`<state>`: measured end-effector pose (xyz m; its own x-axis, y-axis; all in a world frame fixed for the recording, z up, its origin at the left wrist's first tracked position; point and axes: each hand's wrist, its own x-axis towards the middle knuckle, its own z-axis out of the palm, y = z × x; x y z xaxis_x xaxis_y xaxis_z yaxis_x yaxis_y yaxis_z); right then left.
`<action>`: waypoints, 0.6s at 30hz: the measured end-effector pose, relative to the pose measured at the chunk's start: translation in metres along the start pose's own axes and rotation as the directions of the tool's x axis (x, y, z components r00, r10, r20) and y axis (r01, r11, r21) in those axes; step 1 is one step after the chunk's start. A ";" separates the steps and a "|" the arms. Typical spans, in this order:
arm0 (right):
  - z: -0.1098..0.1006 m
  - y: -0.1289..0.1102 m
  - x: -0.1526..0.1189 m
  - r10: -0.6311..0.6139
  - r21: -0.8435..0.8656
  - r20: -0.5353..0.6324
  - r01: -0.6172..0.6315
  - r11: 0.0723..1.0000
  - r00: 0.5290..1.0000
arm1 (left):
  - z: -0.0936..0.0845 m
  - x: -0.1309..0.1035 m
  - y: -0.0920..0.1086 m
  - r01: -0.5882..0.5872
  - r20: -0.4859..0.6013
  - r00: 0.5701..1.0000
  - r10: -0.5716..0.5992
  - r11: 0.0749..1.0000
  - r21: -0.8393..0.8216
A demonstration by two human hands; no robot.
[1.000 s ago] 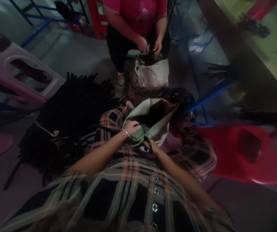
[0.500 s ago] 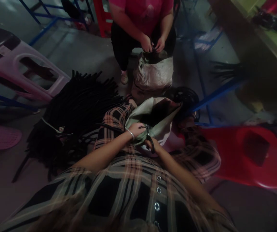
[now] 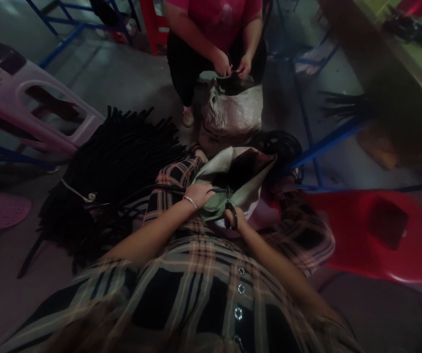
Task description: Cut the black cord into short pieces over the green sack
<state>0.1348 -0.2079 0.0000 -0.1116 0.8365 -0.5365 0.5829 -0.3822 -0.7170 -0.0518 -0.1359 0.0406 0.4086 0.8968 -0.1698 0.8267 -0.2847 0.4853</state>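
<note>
My left hand (image 3: 199, 194) is closed around a thin black tube or cord (image 3: 170, 187), whose free end sticks out to the right. My right hand (image 3: 235, 215) grips black-handled scissors (image 3: 232, 210); their blades point away from me and meet the cord's end. Both hands are over the near rim of an open pale sack (image 3: 212, 208) between my knees. The sack's inside is dark and its contents cannot be made out. Left of my leg lies a large bundle of black cords (image 3: 122, 152), tied with a light string (image 3: 76, 191).
Across from me a person in a pink top (image 3: 218, 24) works with both hands over another sack (image 3: 233, 110). A grey-pink stool (image 3: 15, 98) stands at left. On the right are a red chair (image 3: 358, 235), a blue metal bar (image 3: 328, 142) and a table (image 3: 394, 63).
My left hand has shifted slightly left, and a longer stretch of black cord now shows between it and the scissors. The scissors have moved slightly right.
</note>
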 end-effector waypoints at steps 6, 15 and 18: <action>-0.002 -0.003 -0.008 -0.033 0.068 -0.009 0.033 0.997 0.999 | -0.001 -0.003 -0.001 0.040 0.086 0.996 -0.038 0.999 -0.019; 0.004 0.004 -0.002 0.094 0.082 0.020 -0.095 0.992 0.995 | 0.008 0.002 -0.007 0.124 0.084 0.989 -0.122 0.992 -0.018; 0.004 0.005 0.000 0.087 0.042 0.003 -0.087 0.995 0.996 | 0.009 0.002 -0.011 0.128 0.074 0.989 -0.125 0.991 -0.042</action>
<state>0.1347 -0.2110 -0.0056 -0.0629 0.7990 -0.5980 0.5558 -0.4697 -0.6860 -0.0560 -0.1340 0.0271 0.3292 0.8980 -0.2920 0.8555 -0.1528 0.4947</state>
